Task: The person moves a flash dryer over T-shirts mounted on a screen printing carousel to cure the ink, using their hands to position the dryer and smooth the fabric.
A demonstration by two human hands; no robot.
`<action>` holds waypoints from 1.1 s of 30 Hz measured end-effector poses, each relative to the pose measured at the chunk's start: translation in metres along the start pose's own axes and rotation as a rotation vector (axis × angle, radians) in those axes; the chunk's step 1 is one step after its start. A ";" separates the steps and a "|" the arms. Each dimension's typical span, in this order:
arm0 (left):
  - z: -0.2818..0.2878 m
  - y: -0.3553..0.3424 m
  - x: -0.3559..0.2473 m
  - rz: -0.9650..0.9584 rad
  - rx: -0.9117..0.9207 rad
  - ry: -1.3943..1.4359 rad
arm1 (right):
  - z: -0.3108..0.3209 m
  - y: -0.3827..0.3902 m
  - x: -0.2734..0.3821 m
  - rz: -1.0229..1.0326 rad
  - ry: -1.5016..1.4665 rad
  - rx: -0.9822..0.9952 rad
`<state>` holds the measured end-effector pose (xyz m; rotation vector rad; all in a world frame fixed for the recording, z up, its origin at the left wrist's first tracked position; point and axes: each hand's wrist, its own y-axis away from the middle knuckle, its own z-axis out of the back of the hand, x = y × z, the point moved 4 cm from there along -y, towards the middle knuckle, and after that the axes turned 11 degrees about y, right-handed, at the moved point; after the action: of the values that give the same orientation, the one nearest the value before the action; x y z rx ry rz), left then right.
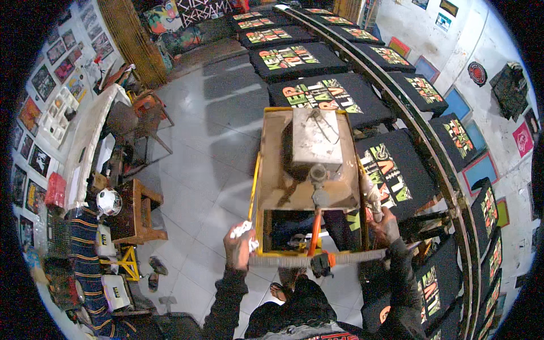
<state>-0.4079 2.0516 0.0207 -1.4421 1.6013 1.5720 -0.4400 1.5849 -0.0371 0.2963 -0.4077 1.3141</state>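
Note:
In front of me is a rusty brown metal panel (328,195) in a yellow frame (253,195), like a heater hood on a stand. A pale metal box (317,136) sits on top, with an orange hose (314,235) running from its pipe fitting toward me. My left hand (235,246) is closed round a crumpled white cloth (242,229) at the frame's near left corner. My right hand (386,226) grips a wrapped, dirty handle (371,198) on the frame's right side. Below them runs a grey ribbed bar (277,260) with a black and orange tie.
Black printed T-shirts (289,59) lie on boards in rows along a dark rail (422,127), ahead and right. To the left stand a wooden stool (139,212), a chair (147,122) and a white ball (109,202). Grey tiles (192,164) cover the floor. Screens (480,173) lean at the right wall.

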 end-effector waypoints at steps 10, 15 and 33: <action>-0.064 -0.183 -0.035 -0.058 0.245 -0.005 | -0.024 -0.121 0.017 -0.176 -0.041 -0.071; -0.078 -0.227 -0.053 -0.006 0.245 -0.184 | -0.013 -0.154 0.044 -0.168 -0.007 -0.086; -0.115 -0.265 -0.076 -0.046 0.227 -0.231 | -0.027 -0.186 0.030 -0.215 -0.100 -0.154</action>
<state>-0.1110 2.0276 0.0022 -1.1264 1.5428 1.4210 -0.2497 1.5793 -0.0442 0.2696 -0.5434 1.0547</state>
